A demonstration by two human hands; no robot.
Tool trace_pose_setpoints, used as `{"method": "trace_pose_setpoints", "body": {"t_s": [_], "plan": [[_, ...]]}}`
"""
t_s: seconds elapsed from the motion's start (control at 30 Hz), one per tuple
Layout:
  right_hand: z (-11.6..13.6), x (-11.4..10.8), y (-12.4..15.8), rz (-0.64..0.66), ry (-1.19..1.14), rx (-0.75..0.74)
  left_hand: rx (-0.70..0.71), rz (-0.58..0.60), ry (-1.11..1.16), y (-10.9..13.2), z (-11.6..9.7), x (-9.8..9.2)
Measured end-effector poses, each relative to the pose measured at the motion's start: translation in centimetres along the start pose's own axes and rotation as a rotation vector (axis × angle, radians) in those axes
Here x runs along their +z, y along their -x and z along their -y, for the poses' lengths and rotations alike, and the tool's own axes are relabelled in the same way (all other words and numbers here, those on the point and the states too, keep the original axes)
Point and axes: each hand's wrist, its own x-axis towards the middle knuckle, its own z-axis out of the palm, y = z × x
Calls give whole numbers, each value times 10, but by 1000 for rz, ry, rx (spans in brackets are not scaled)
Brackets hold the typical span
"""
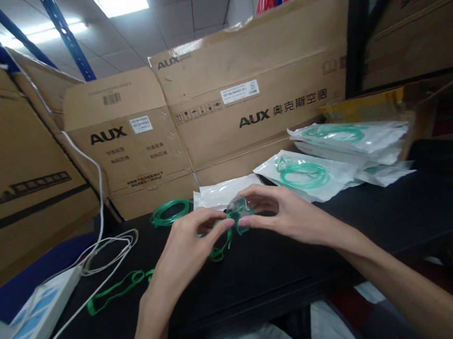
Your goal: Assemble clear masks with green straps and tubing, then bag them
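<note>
Above the black tabletop, my two hands meet at a small transparent oxygen mask [239,213] with a greenish tint. My right hand [280,209] is closed on the mask's right side, thumb in front and fingers behind. From the left, my left hand [194,234] pinches a green elastic strap [219,251] at the mask's edge; the strap's loop hangs below the fingers. Coiled green tubing [171,213] lies behind my left hand. Another green strap [120,290] rests on the table to the left of my left forearm.
White packages [301,174] with green tubing inside are piled at the back right. Large cardboard boxes [252,99] stand behind the table [356,227]. On the left lie a white cable [105,252] and a white-and-blue box-like object [38,320].
</note>
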Motion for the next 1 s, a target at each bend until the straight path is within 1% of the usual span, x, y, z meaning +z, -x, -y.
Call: {"method": "trace_pose_setpoints", "body": {"t_s": [0.13,0.2,0.3,0.37,0.57,0.77,0.87,1.0], "plan": [[-3,2,4,34,120,-49,7,-6,-73,0,-1,-1],[-3,3,5,71,225,-115,11,-6,-113,0,0,-2],[-2,4,6,141,355,-211,11,30,-129,-1,2,-2],[-1,4,5,159,395,-229,3,59,-117,0,3,-1],[-3,2,3,126,429,-257,-22,107,-117,1,1,-3],[-7,2,4,121,487,-212,-40,135,-151,2,0,-5],[-13,-1,5,121,552,-214,-46,156,-163,3,-1,-7],[-25,-10,3,52,688,-253,-71,160,-195,7,-4,-14]]}}
